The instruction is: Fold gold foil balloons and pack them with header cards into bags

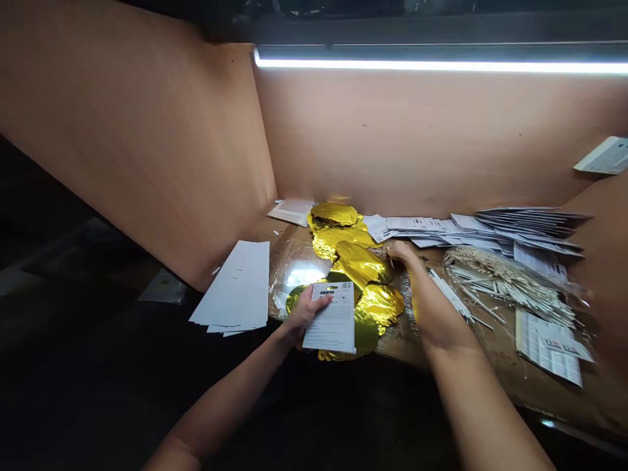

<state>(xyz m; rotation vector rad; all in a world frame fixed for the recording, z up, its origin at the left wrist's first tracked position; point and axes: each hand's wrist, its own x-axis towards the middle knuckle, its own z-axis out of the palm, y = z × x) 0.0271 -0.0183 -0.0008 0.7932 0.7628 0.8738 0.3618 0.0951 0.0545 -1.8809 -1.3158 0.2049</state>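
Observation:
In my left hand [311, 311] is a white printed packaging card [331, 327] with a hang hole at its top, the thumb lying on its face. Behind and under it, flat gold foil balloons [360, 261] overlap in a row running away from me across the table. My right hand [401, 251] is down at the table just right of the foil, its fingers curled and partly hidden. What they hold, if anything, I cannot make out. Close beyond that hand lie white printed packets [415, 226].
White blank sheets [235, 288] lie fanned at the left. On the right are a clear bag of white sticks [510, 281], loose sticks [451, 294], stacked cards [534, 226] and a printed leaflet [549, 347]. Wooden panels [417, 144] enclose the table, with a light strip [441, 64] above.

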